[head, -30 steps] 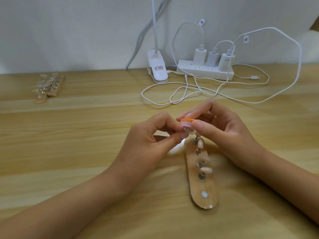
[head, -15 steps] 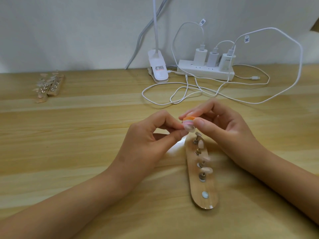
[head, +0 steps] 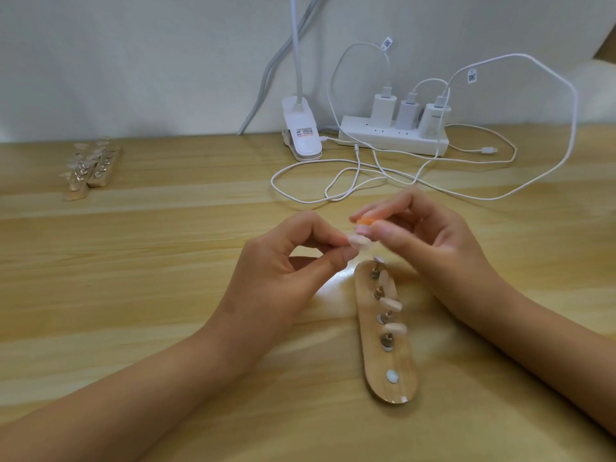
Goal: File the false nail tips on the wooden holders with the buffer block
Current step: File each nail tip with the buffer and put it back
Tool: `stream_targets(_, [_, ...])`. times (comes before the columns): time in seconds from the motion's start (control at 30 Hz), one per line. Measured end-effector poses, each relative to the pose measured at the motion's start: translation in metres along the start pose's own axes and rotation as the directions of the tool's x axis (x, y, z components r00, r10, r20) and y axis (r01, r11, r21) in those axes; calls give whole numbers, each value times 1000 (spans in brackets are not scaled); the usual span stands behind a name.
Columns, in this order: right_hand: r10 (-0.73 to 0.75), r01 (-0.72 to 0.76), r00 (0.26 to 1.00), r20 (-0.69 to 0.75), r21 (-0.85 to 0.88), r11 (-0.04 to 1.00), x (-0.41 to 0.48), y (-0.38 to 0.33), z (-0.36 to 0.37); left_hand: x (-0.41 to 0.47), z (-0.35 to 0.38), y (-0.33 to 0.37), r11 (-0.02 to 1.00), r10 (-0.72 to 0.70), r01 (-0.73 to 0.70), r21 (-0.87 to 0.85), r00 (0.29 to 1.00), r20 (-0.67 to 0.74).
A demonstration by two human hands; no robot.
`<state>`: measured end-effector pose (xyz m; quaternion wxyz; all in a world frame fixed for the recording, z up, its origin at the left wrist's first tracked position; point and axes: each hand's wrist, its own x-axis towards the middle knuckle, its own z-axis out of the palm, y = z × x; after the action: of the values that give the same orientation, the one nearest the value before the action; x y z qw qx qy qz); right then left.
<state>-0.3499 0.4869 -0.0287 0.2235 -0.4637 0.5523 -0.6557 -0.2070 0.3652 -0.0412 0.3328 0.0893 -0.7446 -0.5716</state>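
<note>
A long wooden holder [head: 396, 368] lies on the table in front of me, with metal studs and three pale false nail tips [head: 391, 303] on it. My left hand [head: 283, 275] pinches one pale nail tip [head: 360, 243] between thumb and forefinger, just above the holder's far end. My right hand [head: 430, 241] grips a small buffer block [head: 465, 223] with an orange top and pink side, pressed against that tip. The block and right fingertips look blurred.
Two more wooden holders [head: 88, 170] with nail tips lie at the far left. At the back stand a white clip lamp [head: 301, 135] and a power strip [head: 393, 136] with three chargers; white cables [head: 360, 181] loop across the table behind my hands.
The buffer block in my right hand has shifted slightly against the nail tip, and both hands sit a little higher. The holder has not moved.
</note>
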Motion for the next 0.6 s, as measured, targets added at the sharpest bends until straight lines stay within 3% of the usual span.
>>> stream_targets(0.07, [-71,70,997,16,31,997,0,-1,0,1,-1,1,1000,4,-4,-11,1000,-5])
stream_targets(0.13, [-52,50,996,67,33,998,0,-2,0,2,-1,1,1000,9,-9,-6,1000,-2])
stream_targets(0.2, [-22,21,999,40,13,1000,0,-1,-1,2,-1,0,1000,8,-9,-4,1000,-11])
stream_targets(0.3, [-88,88,996,32,1,996,0,0,-1,1,-1,1,1000,11,-12,-17,1000,-16])
stream_targets(0.4, [-33,34,998,47,-23,999,-1,1,-1,1,0,1,1000,23,-23,-12,1000,-4])
stream_targets(0.5, [-137,139,990,44,-54,989,-2,1,-1,2,-1,-1,1000,11,-11,-21,1000,-21])
stream_targets(0.6, [-92,94,995,31,-62,994,-2,1,-1,3,-2,-1,1000,13,-14,-20,999,-29])
